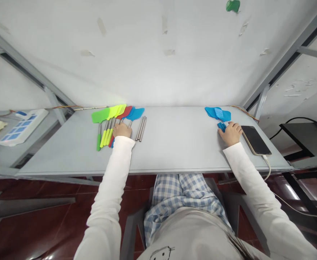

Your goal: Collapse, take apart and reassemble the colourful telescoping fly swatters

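On the left of the table several flat-headed tools that look like fly swatters lie in an overlapping row: a green one [101, 115], yellow ones [111, 112], a red one [125, 112] and blue ones [135, 113]. They have metal rods and coloured handles. My left hand [122, 130] lies over the rods at the row's right end, fingers curled on a blue swatter; its fingertips are partly hidden. At the right, my right hand [231, 134] is closed at the blue handles [222, 126], its palm side hidden. Loose blue swatter heads [211, 112] lie just beyond it.
Several bare metal rods [141, 129] lie right of my left hand. A phone [256, 140] with a white cable [267, 163] is beside my right hand. A white wall [174, 79] backs the table [174, 144]. A power strip [25, 126] stands at far left.
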